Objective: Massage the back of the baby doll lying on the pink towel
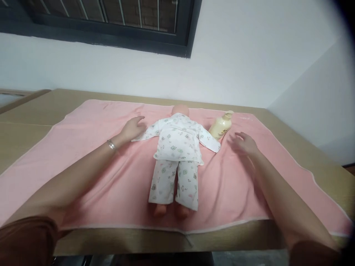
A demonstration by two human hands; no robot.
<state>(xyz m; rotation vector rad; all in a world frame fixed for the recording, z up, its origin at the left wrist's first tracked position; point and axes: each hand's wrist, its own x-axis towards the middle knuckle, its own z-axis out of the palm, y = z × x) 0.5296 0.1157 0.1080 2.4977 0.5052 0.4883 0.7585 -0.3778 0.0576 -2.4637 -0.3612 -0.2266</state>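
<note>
A baby doll (179, 140) in a white printed top and trousers lies stretched out, its head at the far side and its feet towards me. Its face does not show. My left hand (133, 128) is beside the doll's left-side sleeve, fingers open and holding nothing; whether it touches the cuff I cannot tell. To the right of the doll, my right hand (244, 142) is open and empty, slightly blurred, just past a pale yellow pump bottle (221, 126). That bottle leans or lies close to the doll's other sleeve.
Under the doll a pink towel (111, 199) with a white edge is spread, wrinkled in places. It covers much of a wooden table (66, 98). Behind stands a white wall (233, 66) with a dark-framed barred window (191, 33). Another wall meets it at right.
</note>
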